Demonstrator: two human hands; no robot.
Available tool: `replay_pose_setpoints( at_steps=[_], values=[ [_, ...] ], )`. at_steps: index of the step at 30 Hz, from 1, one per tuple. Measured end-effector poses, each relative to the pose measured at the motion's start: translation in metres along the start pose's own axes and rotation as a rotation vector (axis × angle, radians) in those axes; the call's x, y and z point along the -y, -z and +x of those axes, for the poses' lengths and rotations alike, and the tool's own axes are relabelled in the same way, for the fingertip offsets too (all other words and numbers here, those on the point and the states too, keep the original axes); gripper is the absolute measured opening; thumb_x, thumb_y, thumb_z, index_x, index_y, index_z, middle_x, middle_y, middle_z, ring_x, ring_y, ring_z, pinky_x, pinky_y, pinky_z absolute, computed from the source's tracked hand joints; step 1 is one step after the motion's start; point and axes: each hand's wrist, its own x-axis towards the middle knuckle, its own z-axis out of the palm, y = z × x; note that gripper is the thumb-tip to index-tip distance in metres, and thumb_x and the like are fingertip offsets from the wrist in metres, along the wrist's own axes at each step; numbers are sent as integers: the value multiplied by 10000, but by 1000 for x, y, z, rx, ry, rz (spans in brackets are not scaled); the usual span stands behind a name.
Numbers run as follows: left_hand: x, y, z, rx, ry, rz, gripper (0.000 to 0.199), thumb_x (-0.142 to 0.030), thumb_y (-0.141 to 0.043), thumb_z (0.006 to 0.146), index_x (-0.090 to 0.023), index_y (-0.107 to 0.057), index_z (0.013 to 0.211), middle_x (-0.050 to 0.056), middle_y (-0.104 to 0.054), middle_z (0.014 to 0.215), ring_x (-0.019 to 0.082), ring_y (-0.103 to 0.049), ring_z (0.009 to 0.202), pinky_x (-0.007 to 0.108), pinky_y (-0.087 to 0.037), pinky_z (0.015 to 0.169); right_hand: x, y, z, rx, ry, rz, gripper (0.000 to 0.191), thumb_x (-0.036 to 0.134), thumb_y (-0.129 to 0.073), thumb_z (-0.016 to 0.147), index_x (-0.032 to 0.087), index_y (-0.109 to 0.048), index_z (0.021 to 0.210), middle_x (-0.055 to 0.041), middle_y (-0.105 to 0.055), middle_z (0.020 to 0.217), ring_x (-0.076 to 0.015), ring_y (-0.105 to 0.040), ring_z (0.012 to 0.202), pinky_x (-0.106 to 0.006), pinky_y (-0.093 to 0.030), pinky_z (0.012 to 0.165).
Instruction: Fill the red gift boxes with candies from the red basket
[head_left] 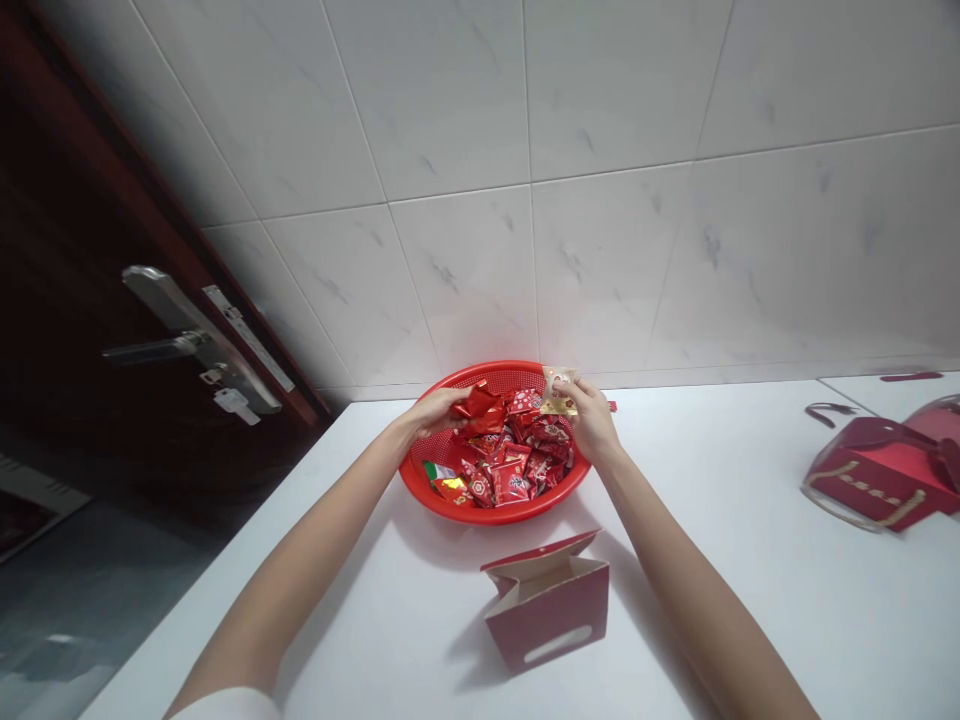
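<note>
"Where is the cream packet (pixel 556 405) held?"
"At the far right rim of the red basket (pixel 491 517), pinched in the right hand (pixel 595 420); a glossy red packet (pixel 482 407) is gripped in the left hand (pixel 433 412)."
"How is the basket filled?"
"It is heaped with mostly red packets (pixel 511 482)."
"And the maroon box (pixel 553 620)?"
"It is set nearer, its top opened, its pale inside exposed."

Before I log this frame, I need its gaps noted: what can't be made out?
Head view:
Floor of the round red plastic basket: mostly covered by glossy red packets.
Inside bottom of the open dark-red cardboard box: hidden by its near wall.
Print on the square cream packet: too small, partly behind the right hand.
Pinkish-red rounded item: cut off by right edge.
</note>
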Motion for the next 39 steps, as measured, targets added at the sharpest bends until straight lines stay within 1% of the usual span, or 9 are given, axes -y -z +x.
replay_pose_setpoints(
  at_steps=[3, 6, 10, 16, 22, 28, 33, 36, 39],
  values=[
    [0, 3, -3, -19, -22, -44, 470, -354, -871, 552, -166, -736, 960, 52, -732, 945, 180, -657, 863, 268, -496, 736, -1, 1, 1, 5, 3, -2, 225, 348, -782, 534, 232, -679, 698, 19, -691, 700, -172, -600, 685, -282, -475, 613],
    [0, 5, -5, -69, -31, -84, 675, -201, -893, 480, -170, -700, 1126, 51, -738, 925, 184, -676, 829, 305, -520, 770, -2, 2, 2, 7, -5, 16, 238, 348, -794, 532, 228, -692, 710, 19, -696, 705, -165, -596, 677, -277, -478, 614],
    [3, 4, -6, -123, -70, -137, 841, -127, -890, 413, -177, -655, 1219, 72, -746, 1041, 215, -692, 900, 347, -533, 837, -2, 1, 2, 6, -1, 22, 237, 344, -806, 530, 226, -702, 708, 19, -699, 705, -167, -600, 682, -278, -480, 622],
    [3, -6, -4, -94, -136, -30, 458, -222, -893, 409, -138, -727, 827, 61, -760, 905, 271, -683, 962, 392, -506, 923, -1, 1, 1, 32, 14, 4, 254, 362, -823, 532, 219, -731, 721, 5, -721, 742, -184, -628, 731, -298, -495, 681],
    [-4, -20, -7, -58, -216, -35, 499, -342, -892, 510, -170, -683, 929, 55, -755, 1027, 252, -676, 1027, 378, -516, 933, -3, 3, 2, 60, 24, -25, 297, 409, -841, 554, 221, -764, 771, -13, -747, 803, -197, -655, 782, -311, -503, 739],
    [-14, -15, -11, -40, -250, 125, 508, -433, -856, 576, -156, -675, 962, 67, -748, 999, 266, -680, 980, 378, -519, 892, -3, 2, 1, 76, 50, 10, 285, 405, -861, 536, 233, -754, 736, 0, -749, 801, -190, -652, 787, -305, -512, 756],
    [-24, -12, -11, -45, -323, 252, 450, -351, -798, 576, -163, -691, 971, 54, -735, 1029, 253, -663, 987, 335, -509, 879, -4, 3, 2, 106, 20, -22, 294, 407, -867, 536, 229, -744, 735, 5, -732, 779, -183, -634, 748, -297, -495, 695],
    [-24, -9, -12, -36, -237, 484, 300, -261, -704, 583, -164, -709, 867, 10, -710, 807, 225, -663, 803, 286, -499, 713, -6, 5, 3, 110, 13, -40, 292, 392, -868, 538, 221, -738, 737, 7, -718, 770, -178, -618, 742, -290, -488, 674],
    [-21, -3, -12, -84, -12, 703, 110, -209, -597, 632, -166, -677, 694, 3, -634, 582, 201, -625, 612, 265, -442, 564, -7, 6, 4, 121, 8, -46, 301, 396, -866, 547, 218, -735, 751, 4, -716, 785, -178, -610, 743, -291, -490, 667]
  ],
)
